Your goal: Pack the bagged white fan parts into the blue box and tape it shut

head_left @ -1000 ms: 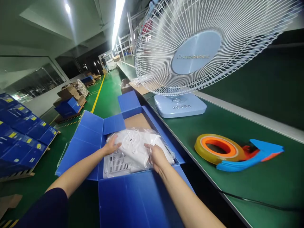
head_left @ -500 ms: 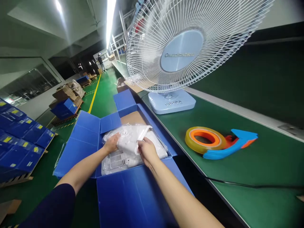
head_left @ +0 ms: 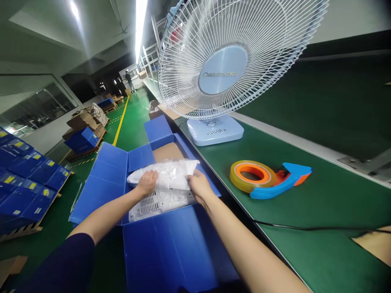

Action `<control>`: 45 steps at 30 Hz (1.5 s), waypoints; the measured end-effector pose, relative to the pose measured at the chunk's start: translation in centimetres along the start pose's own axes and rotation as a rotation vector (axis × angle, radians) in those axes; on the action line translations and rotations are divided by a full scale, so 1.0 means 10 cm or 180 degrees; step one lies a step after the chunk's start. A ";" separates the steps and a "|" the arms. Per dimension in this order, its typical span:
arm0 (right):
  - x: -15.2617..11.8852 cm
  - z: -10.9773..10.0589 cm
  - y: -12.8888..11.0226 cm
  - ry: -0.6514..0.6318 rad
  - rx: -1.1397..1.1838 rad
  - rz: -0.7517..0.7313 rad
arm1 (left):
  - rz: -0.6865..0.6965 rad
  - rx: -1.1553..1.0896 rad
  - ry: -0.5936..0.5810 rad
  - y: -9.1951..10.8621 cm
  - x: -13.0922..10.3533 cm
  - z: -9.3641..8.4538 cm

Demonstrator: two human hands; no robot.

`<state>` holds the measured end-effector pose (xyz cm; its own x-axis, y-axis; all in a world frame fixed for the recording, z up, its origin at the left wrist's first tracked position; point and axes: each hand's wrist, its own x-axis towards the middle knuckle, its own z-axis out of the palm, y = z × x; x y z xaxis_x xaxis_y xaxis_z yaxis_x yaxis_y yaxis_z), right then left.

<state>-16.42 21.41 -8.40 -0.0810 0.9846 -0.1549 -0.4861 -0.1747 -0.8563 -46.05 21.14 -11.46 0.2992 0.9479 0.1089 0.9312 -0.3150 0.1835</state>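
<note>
A white part in a clear plastic bag point(head_left: 174, 173), its kind hidden by the wrap, lies at a slant in the open blue carton point(head_left: 166, 240). My left hand point(head_left: 148, 182) holds its left portion, fingers curled over the top. At its right end, my right hand point(head_left: 198, 185) pinches the bag's edge. Under the bagged part sits a white plastic piece with vent slots point(head_left: 148, 204), also in clear film. Brown cardboard point(head_left: 168, 152) shows at the carton's far end.
Along the right runs a green conveyor point(head_left: 305, 228) bearing a light-blue table fan point(head_left: 224, 69), a tape dispenser point(head_left: 275, 185), and a black cord point(head_left: 290, 228). Stacked blue cartons point(head_left: 27, 179) stand on a pallet at left. A person point(head_left: 129, 80) stands far down the aisle.
The bagged part has turned flatter and shifted right, with my right hand moving right along with it. My left hand has slid slightly right onto its top.
</note>
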 end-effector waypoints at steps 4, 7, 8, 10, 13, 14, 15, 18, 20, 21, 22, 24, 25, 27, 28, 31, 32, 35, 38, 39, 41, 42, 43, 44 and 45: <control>0.00 -0.13 -0.16 -0.0326 0.0164 0.0107 | 0.0431 0.0576 0.0018 0.14 -0.02 0.04; 0.06 -0.22 -0.22 -0.0430 0.0133 0.0161 | 0.0478 0.0802 0.0108 0.20 -0.04 0.12; 0.10 -0.25 -0.21 -0.0415 0.0097 0.0160 | 0.0458 0.0803 0.0121 0.21 -0.05 0.16; 0.18 -0.29 -0.17 -0.0309 -0.0008 0.0119 | 0.0359 0.0757 0.0122 0.24 -0.06 0.27; 0.29 -0.32 -0.08 -0.0021 -0.0238 -0.0002 | 0.0076 0.0645 0.0135 0.27 -0.08 0.42; 0.33 -0.33 -0.05 0.0070 -0.0319 -0.0042 | -0.0024 0.0603 0.0165 0.28 -0.09 0.46; 0.36 -0.33 -0.03 0.0143 -0.0393 -0.0078 | -0.0113 0.0565 0.0213 0.30 -0.09 0.50; 0.46 -0.34 0.00 0.0267 -0.0571 -0.0143 | -0.0281 0.0517 0.0413 0.39 -0.12 0.57; 0.53 -0.34 0.00 0.0319 -0.0686 -0.0147 | -0.0305 0.0550 0.0502 0.45 -0.14 0.59; 0.57 -0.33 0.00 0.0336 -0.0754 -0.0145 | -0.0296 0.0571 0.0510 0.48 -0.15 0.59; 0.61 -0.33 0.00 0.0340 -0.0832 -0.0146 | -0.0282 0.0584 0.0490 0.50 -0.16 0.59; 0.68 -0.32 0.00 0.0317 -0.1019 -0.0172 | -0.0253 0.0585 0.0395 0.53 -0.17 0.57; 0.71 -0.31 0.01 0.0313 -0.1130 -0.0198 | -0.0235 0.0576 0.0337 0.53 -0.18 0.56; 0.75 -0.30 0.02 0.0331 -0.1370 -0.0272 | -0.0197 0.0551 0.0240 0.52 -0.17 0.55; 0.77 -0.30 0.03 0.0346 -0.1494 -0.0318 | -0.0187 0.0534 0.0210 0.50 -0.16 0.55; 0.82 -0.31 0.04 0.0296 -0.1887 -0.0455 | -0.0239 0.0478 0.0175 0.47 -0.08 0.58; 0.83 -0.32 0.04 0.0253 -0.2029 -0.0503 | -0.0281 0.0470 0.0176 0.47 -0.05 0.59; 0.83 -0.34 0.02 0.0198 -0.2478 -0.0664 | -0.0413 0.0520 0.0224 0.47 0.08 0.59; 0.72 -0.37 0.01 0.0219 -0.2962 -0.0951 | -0.0463 0.0699 0.0324 0.46 0.22 0.53; 0.66 -0.37 0.02 0.0206 -0.3139 -0.1077 | -0.0460 0.0761 0.0349 0.45 0.27 0.50; 0.49 -0.37 0.07 0.0150 -0.3503 -0.1323 | -0.0426 0.0851 0.0370 0.41 0.37 0.44; 0.40 -0.37 0.10 0.0096 -0.3685 -0.1415 | -0.0401 0.0877 0.0369 0.39 0.40 0.41; 0.31 -0.37 0.15 0.0016 -0.3865 -0.1476 | -0.0371 0.0899 0.0361 0.37 0.44 0.39; 0.23 -0.37 0.20 -0.0089 -0.4041 -0.1507 | -0.0337 0.0931 0.0347 0.35 0.46 0.36; 0.14 -0.38 0.25 -0.0213 -0.4210 -0.1513 | -0.0309 0.0970 0.0332 0.33 0.48 0.34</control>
<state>-14.45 22.37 -12.62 -0.2014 0.9423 0.2676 0.6851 0.3307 -0.6491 -40.82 24.83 -13.62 0.1979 0.9580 0.2077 0.9784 -0.1802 -0.1011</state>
